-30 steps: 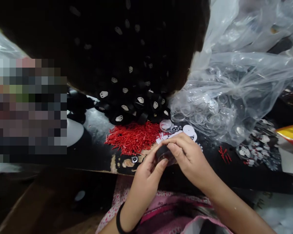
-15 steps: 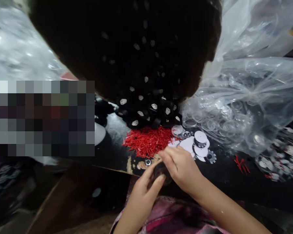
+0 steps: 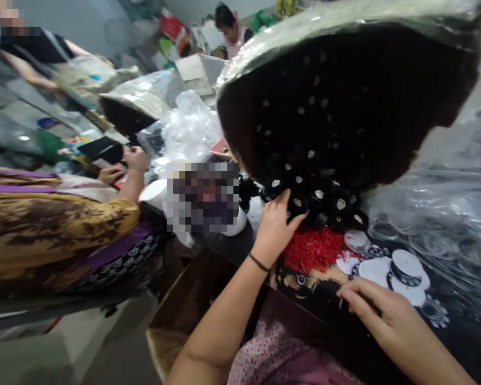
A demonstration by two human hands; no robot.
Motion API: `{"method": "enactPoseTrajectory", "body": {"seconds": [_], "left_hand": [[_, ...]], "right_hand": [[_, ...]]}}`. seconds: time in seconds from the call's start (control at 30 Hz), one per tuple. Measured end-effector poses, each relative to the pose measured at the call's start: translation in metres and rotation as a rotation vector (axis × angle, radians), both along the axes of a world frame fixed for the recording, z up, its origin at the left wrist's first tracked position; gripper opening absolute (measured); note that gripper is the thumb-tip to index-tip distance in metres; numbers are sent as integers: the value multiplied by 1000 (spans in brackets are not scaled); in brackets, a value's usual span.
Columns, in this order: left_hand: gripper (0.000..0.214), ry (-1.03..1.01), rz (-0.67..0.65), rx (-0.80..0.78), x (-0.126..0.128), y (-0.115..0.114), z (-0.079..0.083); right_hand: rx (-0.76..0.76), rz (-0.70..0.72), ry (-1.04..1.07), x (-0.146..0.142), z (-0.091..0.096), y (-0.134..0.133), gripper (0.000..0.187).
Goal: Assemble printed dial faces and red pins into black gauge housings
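Observation:
My left hand (image 3: 274, 227) reaches into a pile of round black parts (image 3: 318, 195), each with a small pale plate on it. Its thumb and fingers are apart, touching parts at the near edge of the pile. My right hand (image 3: 379, 307) hovers over the near side of the table, thumb and fingertips pinched together. A tiny pale bit shows at those fingertips, too small to name. Between the hands lies a heap of thin red pieces (image 3: 315, 248). White paper discs (image 3: 406, 264) with black printed rings lie just beyond my right hand.
A large sack (image 3: 240, 69) lies open above the black parts. Clear plastic rings (image 3: 388, 230) and bagging fill the right side. A small metal ring (image 3: 301, 279) sits near the table edge. A cardboard box (image 3: 184, 299) stands below. Co-workers sit at left and behind.
My hands were together around a dark round piece; now they are apart. The left has gone forward to the black parts, and the dark piece is out of sight. The view has swung left.

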State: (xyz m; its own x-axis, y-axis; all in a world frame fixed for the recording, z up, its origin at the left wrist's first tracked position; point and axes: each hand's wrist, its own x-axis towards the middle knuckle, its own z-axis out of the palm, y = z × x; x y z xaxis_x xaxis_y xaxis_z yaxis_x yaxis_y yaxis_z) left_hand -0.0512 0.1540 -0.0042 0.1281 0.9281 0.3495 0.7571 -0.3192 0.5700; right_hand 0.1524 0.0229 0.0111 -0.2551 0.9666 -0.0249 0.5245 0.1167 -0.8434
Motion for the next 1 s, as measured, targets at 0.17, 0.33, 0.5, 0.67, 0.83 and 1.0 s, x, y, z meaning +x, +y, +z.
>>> {"method": "enactPoseTrajectory", "body": {"seconds": [0.17,0.33,0.5,0.67,0.83,1.0], "left_hand": [[48,46,62,44,2,20,4],[53,-136,-10,8,14,-41,21],[54,-486,-165,-531,30,-111,-2],[50,-950,-109,-922,45,-132,-26],[49,-1177,-73,-1113,53,-133,-13],[26,-1452,-75,-1182,55,-133,-2]], "right_hand": [[-50,-52,78,12,-16,-5,32],[-109,-232,162,2,0,-2,31],[-122,-130,121,8,15,3,25],[-116,-94,-41,45,18,3,25],[-18,-344,-709,80,9,23,37],[2,-264,-807,86,3,27,34]]}}
